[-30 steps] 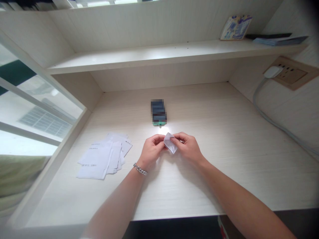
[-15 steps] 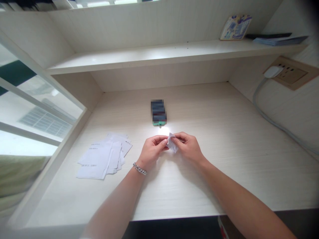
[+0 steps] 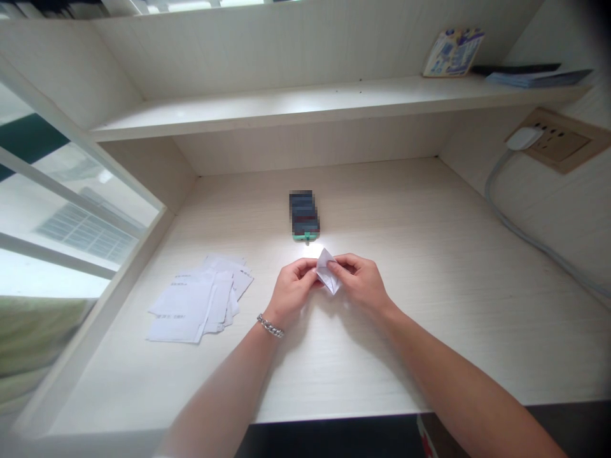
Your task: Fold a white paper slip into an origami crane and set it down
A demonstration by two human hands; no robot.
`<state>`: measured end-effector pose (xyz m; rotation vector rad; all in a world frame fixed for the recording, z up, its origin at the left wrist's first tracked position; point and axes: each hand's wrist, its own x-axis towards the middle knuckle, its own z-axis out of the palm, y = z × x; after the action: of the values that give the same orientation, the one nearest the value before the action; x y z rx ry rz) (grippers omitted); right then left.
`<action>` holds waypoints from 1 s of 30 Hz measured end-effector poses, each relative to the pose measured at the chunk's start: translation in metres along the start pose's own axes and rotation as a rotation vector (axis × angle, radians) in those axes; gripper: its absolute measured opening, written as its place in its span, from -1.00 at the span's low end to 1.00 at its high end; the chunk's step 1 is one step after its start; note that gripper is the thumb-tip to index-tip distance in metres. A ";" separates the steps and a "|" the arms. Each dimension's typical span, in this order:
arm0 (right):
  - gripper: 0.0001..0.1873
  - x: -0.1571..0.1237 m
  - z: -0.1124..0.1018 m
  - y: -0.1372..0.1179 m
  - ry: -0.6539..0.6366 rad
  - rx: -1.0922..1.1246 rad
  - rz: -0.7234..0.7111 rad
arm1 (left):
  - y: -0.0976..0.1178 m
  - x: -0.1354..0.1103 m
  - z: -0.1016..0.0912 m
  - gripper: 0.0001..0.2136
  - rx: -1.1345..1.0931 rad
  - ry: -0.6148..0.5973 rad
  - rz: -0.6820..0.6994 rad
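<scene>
A small folded piece of white paper point(image 3: 328, 273) is held up between my hands, just over the desk. My left hand point(image 3: 296, 282) pinches its left side between thumb and fingers, and a chain bracelet point(image 3: 270, 326) circles that wrist. On the other side, my right hand point(image 3: 361, 280) grips the paper with the thumb pressed on its face. The fingertips behind the paper are partly hidden. Beyond my hands lies a phone point(image 3: 304, 215) with a blurred-out face and a green lower edge.
Loose printed paper slips point(image 3: 191, 305) lie in an overlapping pile at the left. Above the desk point(image 3: 429, 254) runs a shelf point(image 3: 267, 114) with a colourful packet point(image 3: 453, 54). A plug with a grey cable point(image 3: 501, 213) sits in the wall socket point(image 3: 563, 140) at right.
The folded paper has turned and spread, so it now shows a wider, diamond-like face. Both hands stay in nearly the same place, still pinching it.
</scene>
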<state>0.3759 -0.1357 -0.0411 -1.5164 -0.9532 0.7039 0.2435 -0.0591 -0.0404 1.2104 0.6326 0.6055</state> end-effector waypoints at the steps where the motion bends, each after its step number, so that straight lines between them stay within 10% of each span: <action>1: -0.74 0.000 0.000 0.000 0.000 0.009 0.004 | 0.000 0.000 0.000 -0.79 -0.054 -0.005 -0.030; 30: -0.75 -0.002 0.003 -0.002 0.053 0.006 -0.022 | -0.003 -0.002 0.009 -0.81 -0.248 0.068 -0.108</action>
<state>0.3718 -0.1356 -0.0402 -1.5099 -0.9254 0.6470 0.2485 -0.0670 -0.0407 0.9221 0.6553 0.6168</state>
